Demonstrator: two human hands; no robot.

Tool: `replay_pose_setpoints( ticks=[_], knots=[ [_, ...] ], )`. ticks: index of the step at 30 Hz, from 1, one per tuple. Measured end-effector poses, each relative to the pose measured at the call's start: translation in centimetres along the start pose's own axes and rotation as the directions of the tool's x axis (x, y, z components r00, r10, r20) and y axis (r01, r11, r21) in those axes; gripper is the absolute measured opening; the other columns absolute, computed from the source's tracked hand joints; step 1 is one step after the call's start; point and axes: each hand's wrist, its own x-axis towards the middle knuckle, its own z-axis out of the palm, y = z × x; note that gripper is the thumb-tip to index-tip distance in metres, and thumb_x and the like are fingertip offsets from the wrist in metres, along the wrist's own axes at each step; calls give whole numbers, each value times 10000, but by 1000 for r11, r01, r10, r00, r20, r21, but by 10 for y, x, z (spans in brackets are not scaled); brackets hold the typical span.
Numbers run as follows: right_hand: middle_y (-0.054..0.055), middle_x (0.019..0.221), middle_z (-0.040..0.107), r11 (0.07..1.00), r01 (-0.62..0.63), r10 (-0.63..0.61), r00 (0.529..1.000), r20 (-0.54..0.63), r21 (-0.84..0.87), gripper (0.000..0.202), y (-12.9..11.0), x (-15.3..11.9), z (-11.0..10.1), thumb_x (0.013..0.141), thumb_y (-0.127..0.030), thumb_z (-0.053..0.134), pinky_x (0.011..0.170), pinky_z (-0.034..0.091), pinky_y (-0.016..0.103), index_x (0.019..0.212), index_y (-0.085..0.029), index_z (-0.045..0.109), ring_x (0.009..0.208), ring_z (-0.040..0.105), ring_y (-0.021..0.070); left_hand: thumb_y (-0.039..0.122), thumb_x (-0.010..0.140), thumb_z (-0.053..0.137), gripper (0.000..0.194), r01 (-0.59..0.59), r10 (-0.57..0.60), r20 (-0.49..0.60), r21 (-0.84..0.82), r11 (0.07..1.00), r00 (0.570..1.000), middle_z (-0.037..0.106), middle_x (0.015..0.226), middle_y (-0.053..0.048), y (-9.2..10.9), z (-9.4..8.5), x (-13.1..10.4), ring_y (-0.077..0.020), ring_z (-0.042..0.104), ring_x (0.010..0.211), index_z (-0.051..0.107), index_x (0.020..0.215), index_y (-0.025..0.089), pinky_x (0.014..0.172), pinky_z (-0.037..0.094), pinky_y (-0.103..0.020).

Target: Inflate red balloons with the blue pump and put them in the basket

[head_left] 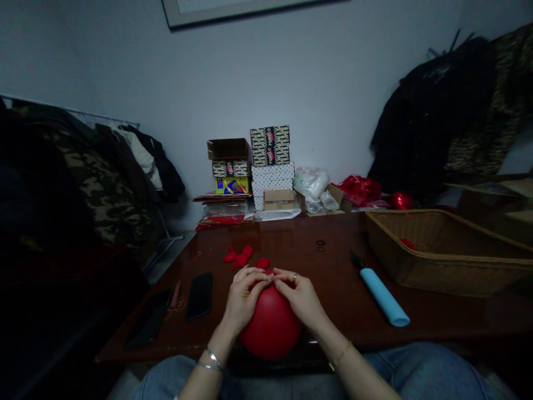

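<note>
A round, inflated red balloon (271, 325) hangs just over the near edge of the table, its neck pointing away from me. My left hand (246, 291) pinches the neck from the left, with thumb and fingers pressed together. From the right, my right hand (297, 294) pinches the same spot, the fingertips of both hands meeting there. Between the fingertips the neck itself is mostly hidden. Beyond my hands lie a small red balloon piece (263, 263) and a cluster of red balloons (239, 256).
A light-blue hand pump (383, 297) lies to the right, beside a wicker basket (441, 272). At left are a black phone (199, 296) and a dark flat item (149, 319). Dark rings (320, 243) lie farther back. Stacked boxes (272, 183) stand against the wall.
</note>
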Motion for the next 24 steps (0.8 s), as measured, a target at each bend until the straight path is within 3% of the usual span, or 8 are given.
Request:
replay_pose_setpoints(
  ticks=[4,8,12,18,22,24],
  knots=[
    [70,1245,561,998,61,-64,994,90,31,397,-8,8,-11,799,-297,550,997,347,395,1193,-248,560,1149,497,185,287,846,539,251,-52,51,98,9,999,994,637,1013,-50,-3,-3,1,-191,537,1021,674,1057,310,987,345,-420],
    [15,1168,616,989,136,-145,951,274,52,288,-18,20,-17,770,-241,576,1007,335,394,1041,-298,657,1131,506,187,271,870,500,297,-120,118,209,-3,993,971,646,1053,-56,0,-4,2,-193,522,1035,628,1131,331,992,336,-431],
    [17,1074,657,985,159,-171,941,291,66,218,-16,26,-16,774,-241,567,970,369,393,944,-291,694,1067,538,190,254,881,480,322,-149,149,261,-22,989,954,649,1096,-51,6,-4,4,-190,531,1030,602,1167,336,1012,309,-438],
    [42,1030,649,989,135,-144,972,186,59,149,-5,17,-22,801,-295,551,941,370,392,767,-245,687,1036,530,192,251,866,501,241,-57,72,204,-77,995,976,701,950,-28,3,-7,5,-184,599,948,705,989,288,1056,252,-463],
    [53,1104,597,991,125,-132,971,201,45,151,-12,8,-31,801,-264,524,922,375,394,726,-215,646,1051,515,197,292,843,528,222,140,-128,78,-166,976,989,711,943,-43,-2,-6,4,-197,638,899,705,963,231,937,427,-390],
    [40,1116,584,990,140,-144,962,234,32,160,-20,5,-32,780,-245,533,932,366,390,664,-217,640,1080,495,201,295,842,526,228,167,-164,30,-168,972,986,706,970,-46,-2,-5,5,-198,648,891,695,976,220,857,484,-343]
  ],
)
